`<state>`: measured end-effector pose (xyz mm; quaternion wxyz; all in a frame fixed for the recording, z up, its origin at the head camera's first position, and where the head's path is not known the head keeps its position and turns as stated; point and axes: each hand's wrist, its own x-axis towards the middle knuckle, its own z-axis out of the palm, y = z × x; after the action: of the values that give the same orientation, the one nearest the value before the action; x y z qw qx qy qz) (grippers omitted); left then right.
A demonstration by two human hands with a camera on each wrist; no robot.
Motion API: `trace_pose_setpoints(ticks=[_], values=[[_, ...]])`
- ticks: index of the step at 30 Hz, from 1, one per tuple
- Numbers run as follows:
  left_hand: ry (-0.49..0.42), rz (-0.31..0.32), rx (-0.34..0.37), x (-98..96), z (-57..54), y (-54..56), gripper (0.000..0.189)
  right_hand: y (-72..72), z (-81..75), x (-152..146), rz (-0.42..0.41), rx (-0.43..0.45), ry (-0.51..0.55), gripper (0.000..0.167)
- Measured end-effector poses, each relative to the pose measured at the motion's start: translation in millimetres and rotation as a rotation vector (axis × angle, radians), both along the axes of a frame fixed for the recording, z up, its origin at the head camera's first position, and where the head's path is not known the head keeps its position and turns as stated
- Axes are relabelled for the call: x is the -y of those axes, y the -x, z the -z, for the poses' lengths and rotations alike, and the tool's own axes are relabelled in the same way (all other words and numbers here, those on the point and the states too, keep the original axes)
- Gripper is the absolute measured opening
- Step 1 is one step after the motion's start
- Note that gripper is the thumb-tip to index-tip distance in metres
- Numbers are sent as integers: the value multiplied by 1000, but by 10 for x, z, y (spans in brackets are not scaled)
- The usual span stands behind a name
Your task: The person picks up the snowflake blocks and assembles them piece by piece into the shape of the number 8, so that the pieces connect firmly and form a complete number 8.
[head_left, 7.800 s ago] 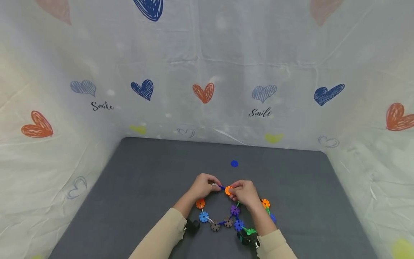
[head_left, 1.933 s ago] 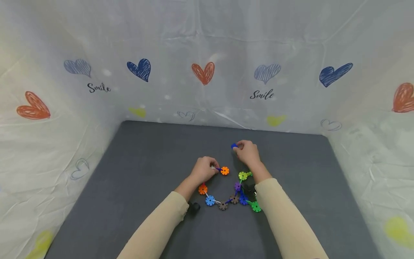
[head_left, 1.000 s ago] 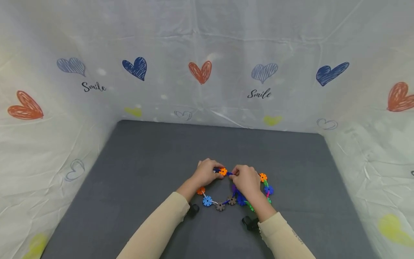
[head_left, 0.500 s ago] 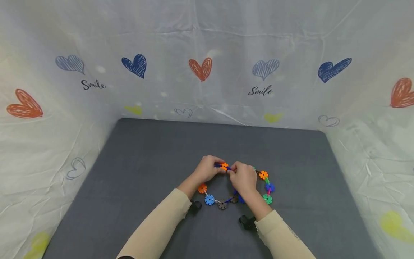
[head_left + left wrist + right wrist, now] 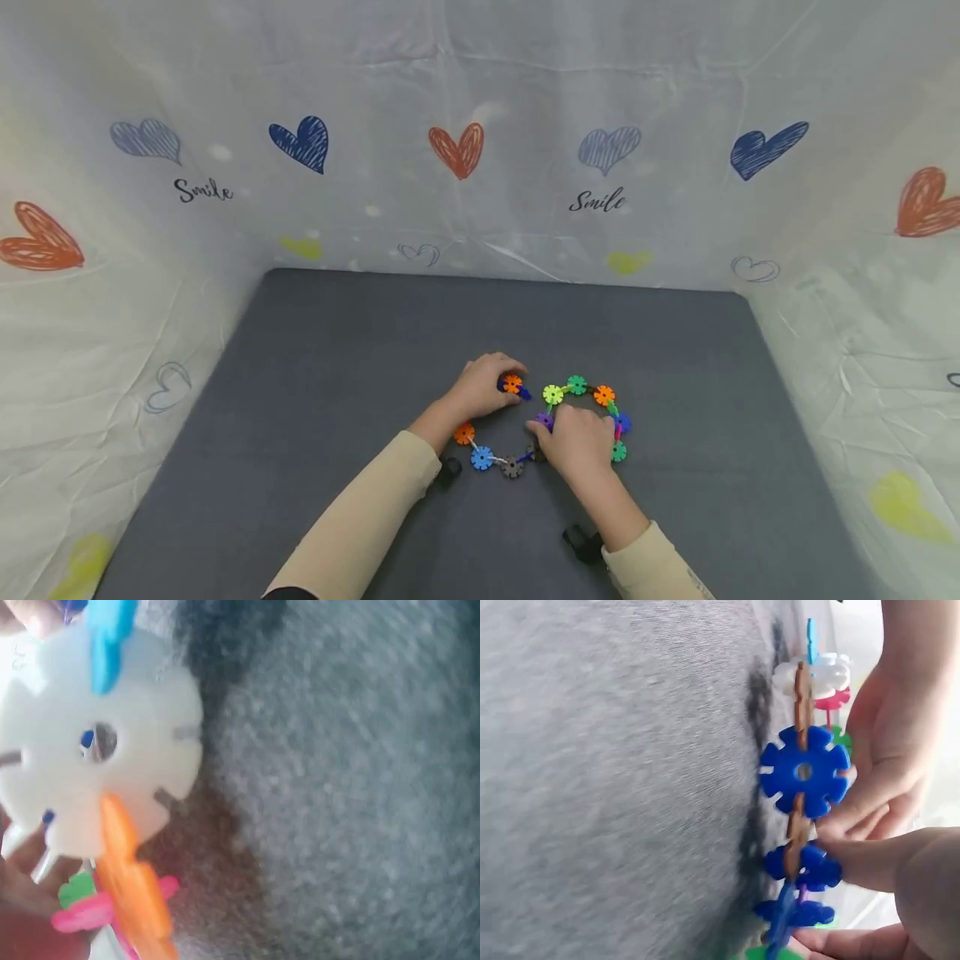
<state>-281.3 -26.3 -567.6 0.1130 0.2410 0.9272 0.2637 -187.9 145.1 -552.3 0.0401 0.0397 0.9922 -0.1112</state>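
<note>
Several colourful notched snowflake discs are linked into a chain of two loops on the dark tabletop. My left hand (image 5: 486,385) pinches the left loop's upper end, around an orange disc (image 5: 512,383); a blue disc (image 5: 526,394) juts edge-on from it. A gap separates that end from the right loop's yellow-green disc (image 5: 552,394). My right hand (image 5: 579,437) lies over the joint of the loops, thumb beside a purple disc (image 5: 545,419), hiding discs below. A white disc (image 5: 142,712) fills the left wrist view. Blue discs (image 5: 821,772) line the right wrist view, thumb and fingers apart around them.
The dark tabletop (image 5: 360,333) stretches around the chain. A white curtain (image 5: 517,92) printed with hearts stands behind and at both sides. Black wrist cameras (image 5: 583,543) sit low beside the sleeves.
The loose blue disc was picked up by the right hand and pushed into the orange disc. Since then the right hand has let go and moved down and right onto the chain.
</note>
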Motion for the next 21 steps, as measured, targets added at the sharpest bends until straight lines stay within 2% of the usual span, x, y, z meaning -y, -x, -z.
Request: trace_pose_setpoints(ticks=[3, 5, 7, 13, 18, 21], values=[[-24, 68, -14, 4, -1, -3, 24, 73, -5, 39, -30, -33, 14, 46], [-31, 60, -18, 15, -1, -20, 17, 125, -5, 46, -61, -53, 23, 35], [-42, 22, -20, 32, 8, -51, 13, 171, 5, 39, -98, -65, 30, 29], [-83, -106, -51, 63, 43, -208, 9, 271, 34, 5, -203, -115, 61, 32], [-70, -192, -111, 40, 65, -323, 10, 316, 41, -18, -281, -177, 67, 29], [-71, -243, -116, 35, 74, -353, 11, 324, 49, -33, -321, -190, 72, 29]])
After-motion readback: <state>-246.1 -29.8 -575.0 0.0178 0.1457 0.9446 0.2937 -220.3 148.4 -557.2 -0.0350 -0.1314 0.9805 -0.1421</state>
